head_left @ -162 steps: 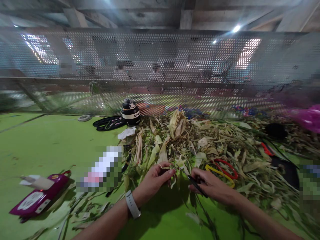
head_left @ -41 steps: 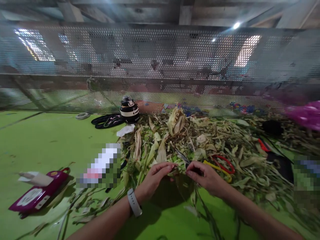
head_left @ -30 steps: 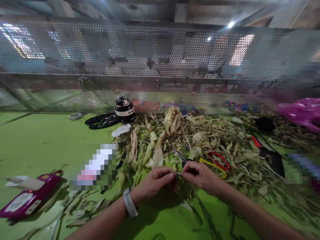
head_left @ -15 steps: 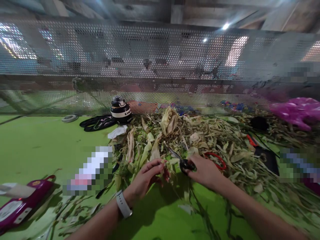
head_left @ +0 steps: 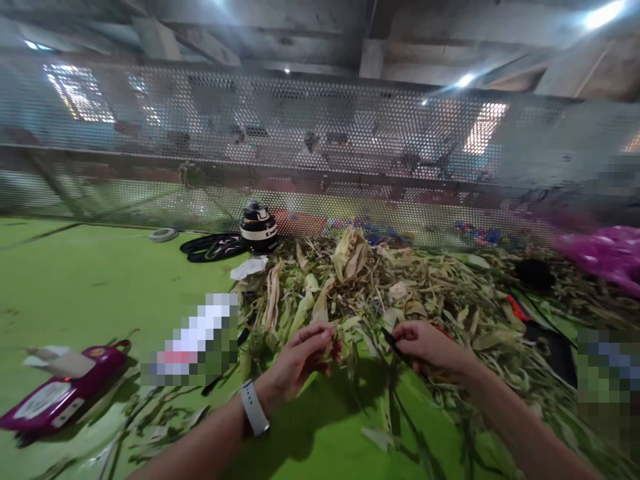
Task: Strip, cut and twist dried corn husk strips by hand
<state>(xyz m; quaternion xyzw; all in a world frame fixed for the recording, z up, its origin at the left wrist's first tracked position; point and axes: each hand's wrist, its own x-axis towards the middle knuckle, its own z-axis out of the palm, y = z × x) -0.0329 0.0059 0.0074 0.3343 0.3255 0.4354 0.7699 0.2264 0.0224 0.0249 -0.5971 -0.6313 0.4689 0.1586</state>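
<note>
My left hand (head_left: 305, 357), with a white watch band (head_left: 255, 408) at the wrist, pinches a small reddish piece of plant (head_left: 336, 348) with pale husk strips around it. To its right, my right hand (head_left: 425, 345) is closed on a thin dark tool (head_left: 389, 337), whose full shape is hidden by the fingers. Both hands are over the near edge of a heap of dry and green corn husks (head_left: 450, 273). A larger pale husk bundle (head_left: 351, 255) stands at the middle of the heap.
A black bottle (head_left: 259, 227) and a black pouch (head_left: 213, 247) stand by the perforated metal screen (head_left: 300, 153). At the left lie a tape roll (head_left: 163, 235) and a magenta device (head_left: 65, 393). A pink plastic bag (head_left: 607, 257) and a black-and-red item (head_left: 545, 340) are at the right.
The view has tilted up and shifted left. My right hand has turned the dark tool and moved slightly away from my left hand. My left hand keeps its pinch.
</note>
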